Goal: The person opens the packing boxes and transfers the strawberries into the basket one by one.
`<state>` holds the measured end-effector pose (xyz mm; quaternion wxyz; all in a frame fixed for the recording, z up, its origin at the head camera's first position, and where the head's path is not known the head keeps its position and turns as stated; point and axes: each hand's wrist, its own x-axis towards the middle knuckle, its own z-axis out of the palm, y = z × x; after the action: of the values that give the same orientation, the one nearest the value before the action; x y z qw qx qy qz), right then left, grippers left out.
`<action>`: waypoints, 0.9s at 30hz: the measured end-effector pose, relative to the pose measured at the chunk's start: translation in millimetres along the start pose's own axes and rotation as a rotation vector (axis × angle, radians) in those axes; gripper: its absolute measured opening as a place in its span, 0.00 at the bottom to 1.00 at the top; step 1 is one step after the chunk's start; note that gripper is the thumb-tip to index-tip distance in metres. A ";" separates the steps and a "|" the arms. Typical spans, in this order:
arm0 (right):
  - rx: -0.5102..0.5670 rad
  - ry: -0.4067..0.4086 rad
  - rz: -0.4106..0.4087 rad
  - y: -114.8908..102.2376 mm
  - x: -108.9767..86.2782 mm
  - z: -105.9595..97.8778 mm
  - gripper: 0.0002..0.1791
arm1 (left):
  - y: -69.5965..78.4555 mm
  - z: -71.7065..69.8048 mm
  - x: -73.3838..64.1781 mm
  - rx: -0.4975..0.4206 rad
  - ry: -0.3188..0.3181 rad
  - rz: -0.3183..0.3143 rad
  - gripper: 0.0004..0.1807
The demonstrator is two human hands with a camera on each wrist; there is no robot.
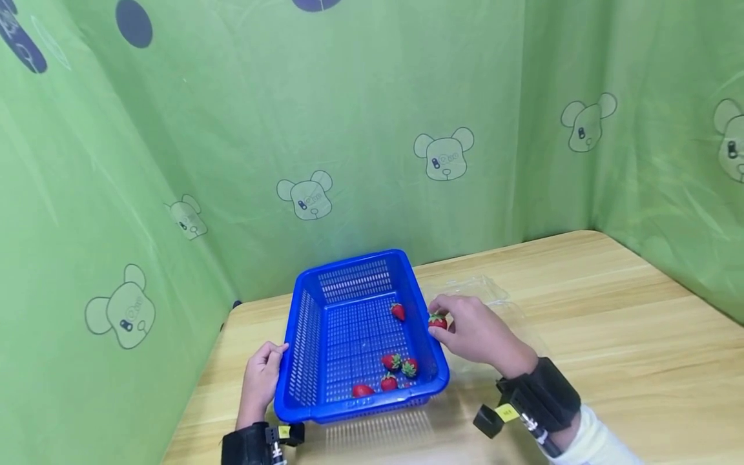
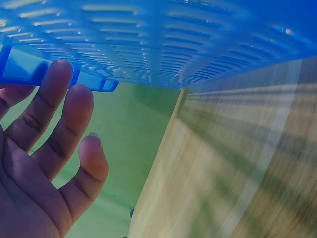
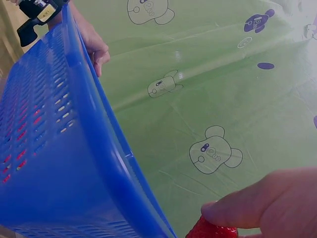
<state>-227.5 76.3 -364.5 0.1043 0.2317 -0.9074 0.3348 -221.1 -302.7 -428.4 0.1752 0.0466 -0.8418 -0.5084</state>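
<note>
A blue slotted plastic basket is in the middle of the head view, its shadow falling on the tabletop. Several red strawberries lie in it, most near the front wall and one strawberry by the right wall. My left hand grips the basket's left rim; in the left wrist view that hand's fingers curl up under the rim. Just outside the right rim, my right hand pinches a strawberry with green leaves between thumb and fingers. In the right wrist view only part of this strawberry shows below the thumb.
Behind my right hand lies a clear plastic container, partly hidden by the hand. The light wooden table reaches to the right. A green curtain with bear-head prints encloses the back and both sides.
</note>
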 end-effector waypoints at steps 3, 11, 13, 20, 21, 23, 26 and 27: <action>0.009 -0.011 0.007 -1.5 0.2 1.4 0.13 | -0.1 -0.4 0.2 0.008 -0.001 -0.007 0.15; 0.009 -0.017 0.011 -4.8 -0.2 1.8 0.13 | 0.1 -0.1 -0.1 -0.005 -0.006 -0.005 0.15; 0.005 -0.017 0.009 -5.5 -0.5 1.9 0.13 | 0.4 0.2 -0.3 -0.010 -0.006 -0.002 0.15; 0.000 -0.021 0.012 -8.6 -1.8 3.5 0.15 | 0.3 1.2 -0.7 -0.015 -0.004 0.015 0.16; 0.004 -0.023 0.015 -9.1 -1.8 3.7 0.15 | 0.2 1.3 -0.7 -0.015 -0.005 0.013 0.16; 0.013 -0.027 0.020 -9.7 -1.7 4.3 0.15 | 0.4 1.3 -0.9 -0.012 -0.007 0.011 0.16; 0.026 -0.034 0.020 -11.0 -1.3 5.3 0.15 | 1.3 0.5 -1.3 -0.012 -0.005 0.011 0.16; 0.028 -0.034 0.018 -11.3 -1.1 5.7 0.15 | 1.3 0.2 -1.3 -0.012 -0.003 0.010 0.15</action>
<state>-221.2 65.5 -362.8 0.0825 0.2307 -0.9062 0.3445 -219.8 -301.6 -427.7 0.1768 0.0407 -0.8392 -0.5127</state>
